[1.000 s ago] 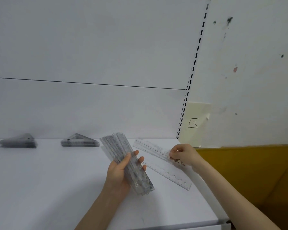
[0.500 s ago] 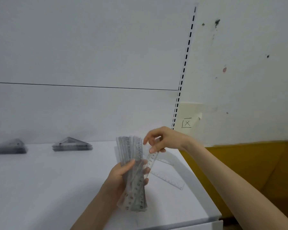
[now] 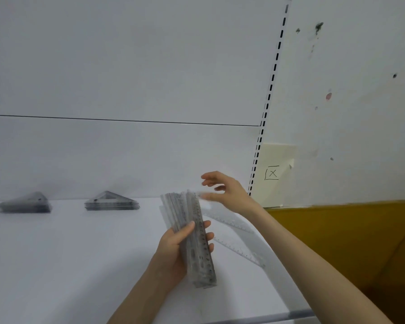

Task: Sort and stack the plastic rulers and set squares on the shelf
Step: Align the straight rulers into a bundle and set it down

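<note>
While left hand point(image 3: 175, 250) grips the ruler bundle point(image 3: 193, 237) above the shelf point(image 3: 56, 265), I see right hand point(image 3: 228, 192) spread, holding nothing, at bundle's top; two loose rulers point(image 3: 240, 252) lie right of bundle, set-square stacks point(image 3: 111, 203) far left behind.

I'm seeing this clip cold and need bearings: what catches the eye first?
The left hand grips a thick bundle of clear rulers at centre, the right hand open by its top end. Two set-square stacks sit at the back left of the shelf; two loose rulers lie right of the bundle.
</note>
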The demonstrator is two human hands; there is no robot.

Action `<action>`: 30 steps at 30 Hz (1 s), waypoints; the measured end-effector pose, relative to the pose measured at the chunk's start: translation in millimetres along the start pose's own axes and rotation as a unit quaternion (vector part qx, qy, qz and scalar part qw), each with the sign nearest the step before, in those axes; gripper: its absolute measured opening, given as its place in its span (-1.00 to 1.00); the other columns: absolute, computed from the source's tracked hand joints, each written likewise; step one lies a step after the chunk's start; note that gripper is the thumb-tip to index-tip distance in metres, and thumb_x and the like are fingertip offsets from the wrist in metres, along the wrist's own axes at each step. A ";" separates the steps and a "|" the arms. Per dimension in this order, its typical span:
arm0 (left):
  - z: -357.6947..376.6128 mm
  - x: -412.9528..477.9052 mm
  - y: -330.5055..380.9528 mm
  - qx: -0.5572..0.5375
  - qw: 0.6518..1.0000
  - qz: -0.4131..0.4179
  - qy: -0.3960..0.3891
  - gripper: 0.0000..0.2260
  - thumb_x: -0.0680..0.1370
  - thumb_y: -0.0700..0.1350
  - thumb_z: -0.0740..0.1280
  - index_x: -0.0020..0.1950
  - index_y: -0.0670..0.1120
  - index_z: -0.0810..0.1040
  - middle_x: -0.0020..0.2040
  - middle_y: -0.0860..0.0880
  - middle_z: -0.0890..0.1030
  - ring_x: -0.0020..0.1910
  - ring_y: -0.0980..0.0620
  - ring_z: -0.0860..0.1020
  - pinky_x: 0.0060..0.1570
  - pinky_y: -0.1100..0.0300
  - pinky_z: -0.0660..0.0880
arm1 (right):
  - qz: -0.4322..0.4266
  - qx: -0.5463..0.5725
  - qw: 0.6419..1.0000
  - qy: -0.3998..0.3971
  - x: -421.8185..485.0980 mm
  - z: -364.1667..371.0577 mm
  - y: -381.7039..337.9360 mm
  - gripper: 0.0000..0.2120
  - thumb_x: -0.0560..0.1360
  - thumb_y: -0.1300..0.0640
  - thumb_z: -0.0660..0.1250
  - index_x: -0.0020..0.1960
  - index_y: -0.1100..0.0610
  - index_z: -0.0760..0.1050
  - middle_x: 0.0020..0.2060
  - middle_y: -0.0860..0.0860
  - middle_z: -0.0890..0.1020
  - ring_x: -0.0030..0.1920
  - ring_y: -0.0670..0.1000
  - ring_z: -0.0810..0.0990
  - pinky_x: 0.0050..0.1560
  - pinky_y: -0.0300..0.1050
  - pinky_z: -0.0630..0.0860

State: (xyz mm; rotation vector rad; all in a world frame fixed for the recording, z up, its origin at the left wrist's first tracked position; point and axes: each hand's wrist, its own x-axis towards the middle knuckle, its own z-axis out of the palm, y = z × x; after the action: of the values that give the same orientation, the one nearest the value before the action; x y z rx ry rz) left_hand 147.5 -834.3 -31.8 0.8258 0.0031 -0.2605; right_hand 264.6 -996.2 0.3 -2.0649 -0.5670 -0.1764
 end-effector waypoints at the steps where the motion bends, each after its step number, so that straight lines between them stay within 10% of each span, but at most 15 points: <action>1: -1.5 1.3 -0.3 -0.014 1.000 0.008 0.017 -0.62 0.53 -0.20 0.24 0.30 -0.38 0.40 -0.04 -0.22 0.63 -0.26 -0.10 0.65 -0.32 0.05 0.61 | 0.027 -0.022 0.999 0.035 -1.6 -5.0 8.5 -0.66 0.41 0.02 0.50 0.15 0.01 0.53 -0.03 -0.11 0.62 0.04 -0.11 0.57 0.07 -0.20 0.47; 8: -6.8 5.9 0.4 -0.070 0.996 0.042 0.047 -0.70 0.60 -0.25 0.17 0.28 -0.36 0.40 -0.02 -0.19 0.60 -0.23 -0.09 0.67 -0.32 0.03 0.61 | 0.312 -0.314 0.897 0.006 -43.3 -44.5 70.5 -0.24 0.27 -0.25 0.51 0.27 0.14 0.35 0.14 0.08 0.46 0.22 0.11 0.39 0.09 -0.07 0.37; 13: -6.0 6.0 -1.3 -0.061 0.997 0.036 0.038 -0.68 0.58 -0.24 0.18 0.29 -0.37 0.40 0.00 -0.18 0.60 -0.22 -0.08 0.67 -0.29 0.03 0.62 | 0.407 -0.208 0.889 -0.012 -74.0 -80.6 73.6 -0.56 0.38 -0.18 0.47 -0.30 0.21 0.52 -0.42 0.04 0.60 -0.44 -0.02 0.54 -0.41 -0.23 0.46; 20: -6.8 6.1 -2.2 -0.056 0.997 0.035 0.034 -0.68 0.59 -0.23 0.18 0.30 -0.36 0.40 0.02 -0.19 0.61 -0.20 -0.09 0.67 -0.29 0.04 0.62 | 0.243 0.087 0.963 0.073 -98.2 -108.4 53.4 -0.77 0.45 0.04 0.40 -0.15 0.23 0.59 -0.31 0.12 0.59 -0.38 -0.07 0.53 -0.51 -0.25 0.32; 30: -3.5 0.6 -1.3 -0.002 1.000 -0.002 -0.025 -0.59 0.42 -0.17 0.27 0.22 -0.34 0.47 0.01 -0.19 0.65 -0.17 -0.11 0.67 -0.27 0.01 0.62 | 0.036 0.158 0.966 -0.200 -41.3 -67.6 -20.8 -0.84 0.48 0.28 0.32 -0.11 0.14 0.67 -0.23 0.19 0.52 -0.27 -0.01 0.43 -0.23 -0.25 0.42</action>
State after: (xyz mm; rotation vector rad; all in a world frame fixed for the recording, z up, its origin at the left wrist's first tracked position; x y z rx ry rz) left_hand 148.1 -832.7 -35.2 0.8155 -0.0410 -0.2852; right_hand 225.3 -1057.1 38.4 -1.8095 -0.7113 0.3633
